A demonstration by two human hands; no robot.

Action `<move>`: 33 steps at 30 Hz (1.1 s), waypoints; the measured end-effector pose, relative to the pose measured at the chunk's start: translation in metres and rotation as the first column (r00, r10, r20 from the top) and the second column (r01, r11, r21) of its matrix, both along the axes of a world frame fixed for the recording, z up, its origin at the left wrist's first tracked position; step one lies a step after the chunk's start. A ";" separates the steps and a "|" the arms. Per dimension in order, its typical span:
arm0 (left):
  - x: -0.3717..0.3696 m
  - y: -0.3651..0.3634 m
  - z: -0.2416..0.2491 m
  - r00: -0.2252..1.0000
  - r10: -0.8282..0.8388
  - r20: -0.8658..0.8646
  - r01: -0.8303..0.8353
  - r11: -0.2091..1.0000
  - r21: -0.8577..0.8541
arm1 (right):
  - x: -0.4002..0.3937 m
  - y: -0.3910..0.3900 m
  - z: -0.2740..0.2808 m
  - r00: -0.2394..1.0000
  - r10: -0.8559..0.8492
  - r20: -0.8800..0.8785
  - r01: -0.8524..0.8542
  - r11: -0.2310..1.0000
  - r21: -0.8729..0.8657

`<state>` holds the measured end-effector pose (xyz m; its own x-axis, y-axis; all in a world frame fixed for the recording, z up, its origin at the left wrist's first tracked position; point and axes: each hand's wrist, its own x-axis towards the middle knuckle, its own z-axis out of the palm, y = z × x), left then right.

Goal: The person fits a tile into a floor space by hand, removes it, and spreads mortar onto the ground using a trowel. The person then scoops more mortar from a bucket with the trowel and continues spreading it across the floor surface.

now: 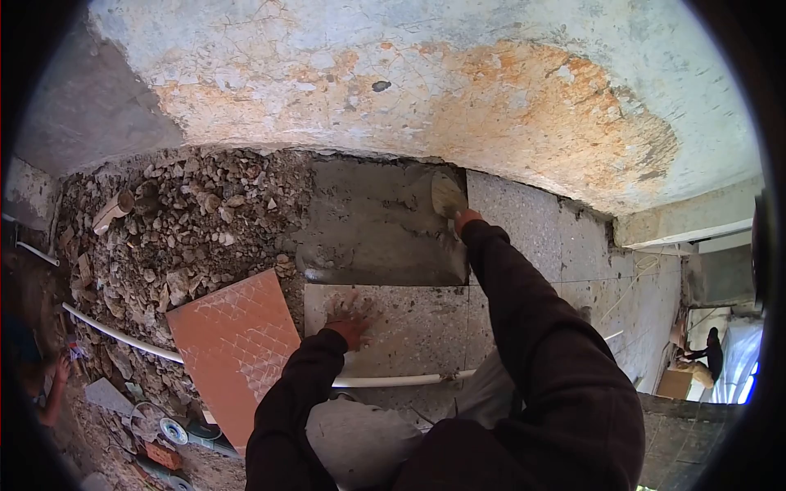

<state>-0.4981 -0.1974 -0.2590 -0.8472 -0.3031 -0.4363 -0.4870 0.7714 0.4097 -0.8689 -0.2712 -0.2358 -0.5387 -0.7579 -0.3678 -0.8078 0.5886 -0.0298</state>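
My right hand is closed round the handle of a trowel, whose pale blade lies at the right end of a patch of wet grey mortar, beside the speckled tile at its right. On the speckled tile just below the mortar, my left hand rests flat with its fingers spread. An orange-red tile with a whitish lattice pattern lies tilted on the rubble, left of my left hand.
Rubble covers the left side below the wall. White pipes cross the floor. An angle grinder and a red brick lie lower left. Another person's arm shows far left; a person is far right.
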 end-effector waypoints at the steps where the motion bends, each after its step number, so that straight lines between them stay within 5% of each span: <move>1: 0.001 0.002 -0.004 1.000 0.002 -0.013 -0.002 1.000 -0.024 | 0.002 0.004 0.010 1.000 -0.010 0.001 0.010 1.000 0.000; 2: 0.001 0.001 -0.004 1.000 0.004 -0.027 -0.006 0.999 -0.054 | 0.010 0.005 0.028 0.964 -0.037 0.264 0.021 0.998 0.063; 4: 0.001 -0.002 -0.005 1.000 0.004 -0.028 -0.006 0.999 -0.051 | 0.008 0.004 0.038 0.860 -0.068 0.506 0.007 0.993 0.122; 5: 0.001 0.000 -0.005 0.999 0.016 -0.030 -0.017 0.999 -0.035 | -0.003 0.005 0.034 0.905 0.354 0.237 -0.379 0.923 0.069; 6: 0.000 0.001 -0.007 0.999 0.023 -0.030 -0.024 0.999 -0.027 | -0.012 0.007 0.027 0.702 0.711 -0.048 -0.701 0.701 0.133; 7: 0.000 0.001 -0.007 0.999 0.012 -0.031 -0.014 0.999 -0.045 | -0.008 0.007 0.032 0.700 0.713 -0.039 -0.703 0.698 0.138; 8: 0.001 0.001 -0.006 1.000 0.002 -0.030 -0.004 0.998 -0.066 | 0.004 0.004 0.046 0.942 0.080 0.325 -0.068 0.997 -0.049; 9: 0.000 0.001 -0.003 1.000 0.008 -0.027 -0.010 0.998 -0.067 | 0.014 -0.002 0.054 0.562 -0.492 0.665 0.616 0.785 0.059; 12: -0.003 -0.004 0.007 0.999 0.030 0.032 -0.030 0.999 -0.018 | 0.038 -0.022 0.009 0.382 -0.474 0.793 0.639 0.755 0.143; 13: -0.003 -0.005 0.008 0.999 0.012 0.035 -0.012 1.000 -0.005 | 0.070 -0.027 0.023 0.489 -0.413 0.769 0.558 0.825 0.088; 23: 0.004 -0.008 0.007 1.000 -0.003 -0.006 0.003 0.998 0.068 | 0.212 -0.097 0.023 0.514 -0.257 0.819 0.324 0.941 0.093; 26: 0.003 -0.008 0.006 0.999 -0.004 0.048 0.001 0.998 0.059 | 0.193 -0.132 -0.014 0.759 0.177 0.627 -0.213 0.977 -0.018; 30: 0.006 0.001 -0.016 1.000 0.009 -0.004 -0.008 0.994 0.112 | 0.178 -0.088 0.035 0.683 -0.158 0.713 0.065 0.986 0.156; 31: 0.007 -0.001 -0.011 0.999 0.025 -0.035 -0.022 0.997 0.073 | 0.161 -0.078 0.012 0.747 0.235 0.622 -0.338 0.940 0.052; 32: 0.007 -0.003 -0.009 0.997 0.037 -0.069 -0.035 0.999 0.032 | 0.162 -0.066 0.017 0.636 0.602 0.483 -0.692 0.722 0.010; 33: 0.006 -0.002 -0.009 0.997 0.033 -0.073 -0.031 0.999 0.032 | 0.165 -0.045 0.019 0.670 0.568 0.479 -0.665 0.745 0.048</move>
